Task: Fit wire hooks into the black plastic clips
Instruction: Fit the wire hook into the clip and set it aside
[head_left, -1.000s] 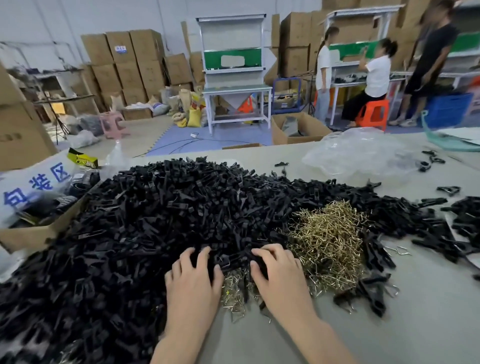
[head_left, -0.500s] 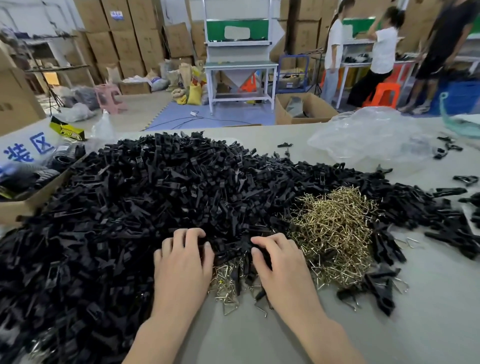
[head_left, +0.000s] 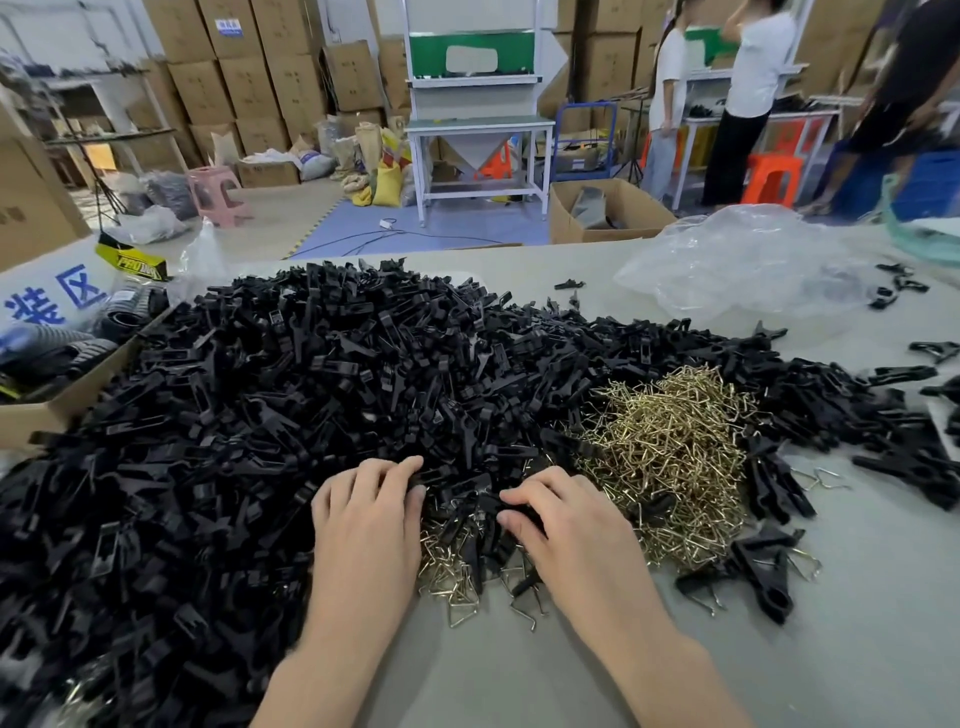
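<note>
While a huge heap of clips and loose hooks still covers the counter, I judge the job barely begun. My right grip pinches one of the clips at the heap's near edge. My left grip lies on the heap, and I cannot tell whether it is grasping anything.

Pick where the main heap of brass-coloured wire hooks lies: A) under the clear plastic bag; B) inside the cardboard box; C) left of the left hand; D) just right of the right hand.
D: the wire hooks sit heaped on the table beside the right hand, bordered by black clips.
</note>
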